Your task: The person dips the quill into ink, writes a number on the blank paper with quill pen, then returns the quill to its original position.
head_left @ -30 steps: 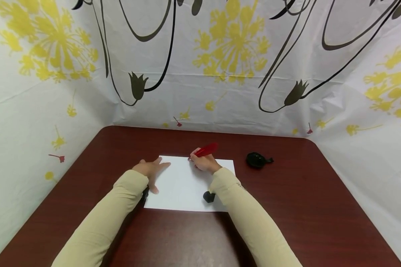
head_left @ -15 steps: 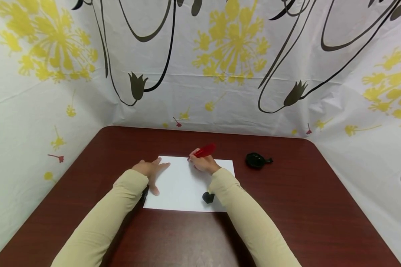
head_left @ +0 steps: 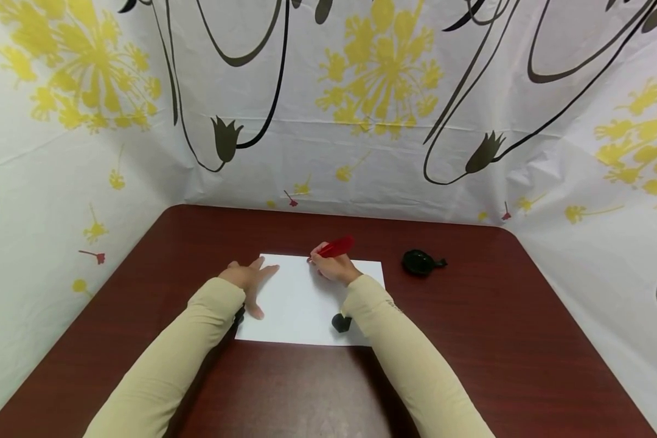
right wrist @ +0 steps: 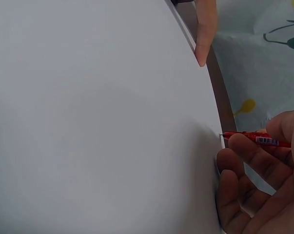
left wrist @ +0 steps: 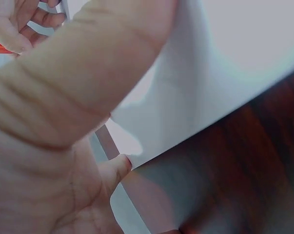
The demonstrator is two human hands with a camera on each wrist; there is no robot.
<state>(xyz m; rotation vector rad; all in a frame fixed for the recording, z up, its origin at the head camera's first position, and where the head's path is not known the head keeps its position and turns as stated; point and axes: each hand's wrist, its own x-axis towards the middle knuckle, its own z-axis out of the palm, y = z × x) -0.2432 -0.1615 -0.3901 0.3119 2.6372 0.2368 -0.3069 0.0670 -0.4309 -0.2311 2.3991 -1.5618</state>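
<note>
Just left of centre in the head view, the left hand lies with fingers spread over the left edge of the white sheet, grasping nothing; presumably it rests there to keep the paper from sliding. Near the centre, the right hand pinches a red pen, seemingly in a writing grip, its tip at the sheet's far edge; I cannot tell whether it touches. The pen slants up and rightward from that grip, and the sheet lies under and between both hands, likely for easy reach by each. Right of the sheet, apart from both hands, a dark dish-like thing sits on the brown table, perhaps to be out of the way. Patterned white cloth fills the top of the frame
</note>
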